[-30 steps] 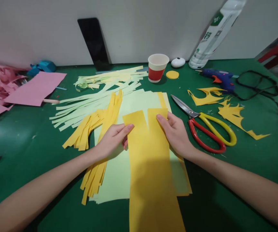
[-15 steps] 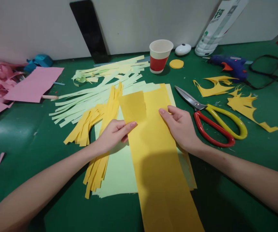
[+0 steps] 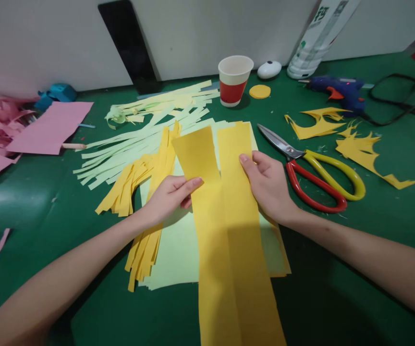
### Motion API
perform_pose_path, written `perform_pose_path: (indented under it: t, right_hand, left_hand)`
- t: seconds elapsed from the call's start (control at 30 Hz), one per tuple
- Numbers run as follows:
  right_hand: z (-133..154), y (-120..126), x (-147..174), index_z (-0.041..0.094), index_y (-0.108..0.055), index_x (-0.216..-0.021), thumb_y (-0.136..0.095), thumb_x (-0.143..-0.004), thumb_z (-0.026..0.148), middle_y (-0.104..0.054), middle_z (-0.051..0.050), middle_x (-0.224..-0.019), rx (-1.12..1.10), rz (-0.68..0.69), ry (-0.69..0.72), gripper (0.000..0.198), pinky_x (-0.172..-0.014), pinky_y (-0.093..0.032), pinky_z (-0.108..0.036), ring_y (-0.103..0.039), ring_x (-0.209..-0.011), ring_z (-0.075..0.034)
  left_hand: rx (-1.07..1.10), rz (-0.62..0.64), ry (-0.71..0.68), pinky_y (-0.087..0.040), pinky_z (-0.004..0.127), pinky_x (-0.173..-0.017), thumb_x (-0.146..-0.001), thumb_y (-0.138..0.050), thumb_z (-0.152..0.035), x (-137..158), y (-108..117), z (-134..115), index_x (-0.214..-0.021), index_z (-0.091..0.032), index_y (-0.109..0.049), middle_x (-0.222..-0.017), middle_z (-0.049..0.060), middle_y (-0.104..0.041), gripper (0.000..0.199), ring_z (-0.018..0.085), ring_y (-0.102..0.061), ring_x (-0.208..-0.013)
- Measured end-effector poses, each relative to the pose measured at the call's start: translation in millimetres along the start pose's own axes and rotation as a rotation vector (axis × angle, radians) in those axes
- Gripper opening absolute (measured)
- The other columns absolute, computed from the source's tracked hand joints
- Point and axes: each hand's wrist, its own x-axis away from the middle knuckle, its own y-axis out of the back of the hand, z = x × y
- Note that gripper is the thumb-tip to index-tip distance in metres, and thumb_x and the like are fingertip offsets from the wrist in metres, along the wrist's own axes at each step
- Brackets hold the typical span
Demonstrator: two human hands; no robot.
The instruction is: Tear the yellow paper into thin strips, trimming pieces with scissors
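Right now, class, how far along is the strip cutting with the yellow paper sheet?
Done: piles of narrow yellow paper strips and pale green paper strips lie on the green table, with the red-and-yellow-handled scissors set down. In hand: the left hand and right hand hold a wide yellow paper sheet, split partway from its far end. Left: most of it is uncut.

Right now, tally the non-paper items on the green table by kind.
Scissors: 1
Glue gun: 1
Paper cup: 1
Yellow disc: 1
White oval object: 1
Bottle: 1
Total: 6
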Motion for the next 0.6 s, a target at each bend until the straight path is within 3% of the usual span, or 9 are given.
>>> perform_pose_path:
  t: [0.2,0.43,0.6]
  right_hand:
    - [1.8,1.6,0.9,0.021,-0.044,-0.060,-0.050,-0.079,0.046,-0.036,0.003,-0.055,-0.005,0.029,0.017,0.032,-0.043,-0.023,-0.025,-0.030,-0.047,-0.009]
    - [0.8,1.7,0.6,0.021,-0.046,-0.060,-0.051,-0.079,0.041,-0.043,0.002,-0.058,0.001,0.019,0.018,0.029,-0.046,-0.027,-0.026,-0.036,-0.050,-0.010]
    - [-0.9,0.4,0.9,0.021,-0.046,-0.061,-0.050,-0.081,0.040,-0.043,0.001,-0.057,0.031,-0.032,0.027,0.028,-0.048,-0.029,-0.027,-0.038,-0.051,-0.011]
  left_hand:
    - [-0.014,-0.103,0.016,-0.035,0.020,-0.047,-0.084,-0.041,-0.043,-0.5,2.8,0.2,-0.046,-0.018,-0.040,-0.040,-0.004,-0.043,0.046,0.006,-0.041,-0.040]
    - [-0.051,0.084,-0.013,-0.031,0.021,-0.044,-0.081,-0.046,-0.043,-1.3,2.6,1.3,-0.041,-0.017,-0.040,-0.039,-0.004,-0.041,0.048,0.006,-0.036,-0.039]
    - [-0.044,0.024,-0.032,-0.025,0.022,-0.043,-0.083,-0.041,-0.043,-1.3,0.4,1.4,-0.043,-0.018,-0.031,-0.041,-0.006,-0.029,0.048,0.006,-0.026,-0.040]
